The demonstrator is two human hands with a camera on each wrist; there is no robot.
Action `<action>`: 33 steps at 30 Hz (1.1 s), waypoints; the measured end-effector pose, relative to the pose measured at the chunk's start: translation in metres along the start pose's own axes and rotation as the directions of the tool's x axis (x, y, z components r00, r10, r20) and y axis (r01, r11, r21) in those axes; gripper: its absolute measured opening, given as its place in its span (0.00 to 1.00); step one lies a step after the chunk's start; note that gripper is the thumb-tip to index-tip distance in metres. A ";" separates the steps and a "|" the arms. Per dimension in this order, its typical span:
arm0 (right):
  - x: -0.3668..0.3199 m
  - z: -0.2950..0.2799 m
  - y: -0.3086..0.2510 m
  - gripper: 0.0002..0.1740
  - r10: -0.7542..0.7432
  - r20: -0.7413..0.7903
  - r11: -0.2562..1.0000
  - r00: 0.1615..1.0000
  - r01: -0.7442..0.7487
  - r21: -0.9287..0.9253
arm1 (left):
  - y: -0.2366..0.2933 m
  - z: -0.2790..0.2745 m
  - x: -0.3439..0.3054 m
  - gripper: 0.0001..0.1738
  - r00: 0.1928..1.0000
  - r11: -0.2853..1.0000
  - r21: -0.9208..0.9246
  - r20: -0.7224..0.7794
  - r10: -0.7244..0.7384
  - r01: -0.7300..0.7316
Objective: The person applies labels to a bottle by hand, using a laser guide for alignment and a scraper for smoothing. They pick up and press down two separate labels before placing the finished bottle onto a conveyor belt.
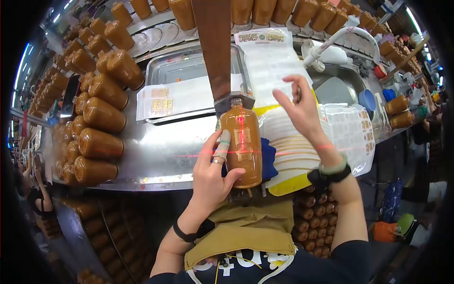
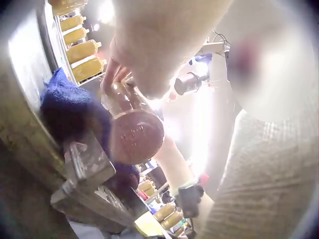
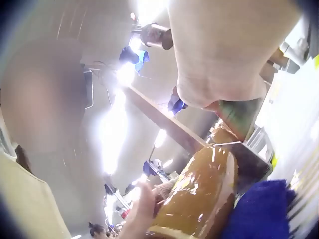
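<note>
Left grip (image 1: 213,174) holds bottle (image 1: 242,163) by counter edge (image 1: 156,185); right grip (image 1: 301,110) apart, cannot tell state

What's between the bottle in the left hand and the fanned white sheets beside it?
A blue cloth lies between the lower part of the bottle and the white sheets; the head view shows this best.

Brown glossy bottle (image 1: 248,168) is lying on its back over a blue cloth (image 1: 268,158), its short narrow neck pointing away from the person. Square gold characters are showing down its upward face, red light lines crossing there. Its round base is facing the person, bearing raised marks.
</note>
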State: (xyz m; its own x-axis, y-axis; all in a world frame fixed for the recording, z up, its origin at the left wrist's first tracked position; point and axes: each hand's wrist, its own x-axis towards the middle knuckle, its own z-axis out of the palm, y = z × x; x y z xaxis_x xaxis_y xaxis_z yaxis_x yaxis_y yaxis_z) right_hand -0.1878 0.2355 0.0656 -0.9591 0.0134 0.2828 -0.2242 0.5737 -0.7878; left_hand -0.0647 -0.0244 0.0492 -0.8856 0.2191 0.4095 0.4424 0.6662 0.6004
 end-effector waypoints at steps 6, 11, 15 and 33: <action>0.109 0.039 0.119 0.21 -0.214 0.226 0.919 0.951 0.274 -0.283 | 0.003 0.002 0.002 0.44 0.999 0.997 -0.077 -0.052 -0.011 0.007; 0.171 0.057 0.129 0.34 -0.065 0.189 0.677 0.980 0.183 -0.713 | 0.000 0.003 0.002 0.44 0.998 0.997 -0.083 -0.054 -0.014 0.009; 0.192 0.067 0.158 0.44 0.027 0.237 0.509 0.971 0.190 -0.839 | -0.001 0.003 0.004 0.43 0.998 0.994 -0.106 -0.056 -0.026 0.020; 0.091 0.021 0.103 0.25 0.206 0.314 0.510 0.927 0.172 -0.843 | 0.000 0.003 0.000 0.45 0.998 0.990 -0.130 -0.029 -0.056 0.051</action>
State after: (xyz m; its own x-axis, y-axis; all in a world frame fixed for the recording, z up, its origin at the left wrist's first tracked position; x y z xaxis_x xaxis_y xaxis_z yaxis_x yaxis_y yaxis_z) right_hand -0.3022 0.2787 -0.0013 -0.9894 -0.1262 -0.0720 -0.1335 0.9851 0.1083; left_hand -0.0649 -0.0224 0.0470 -0.9044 0.1612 0.3950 0.4109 0.5783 0.7048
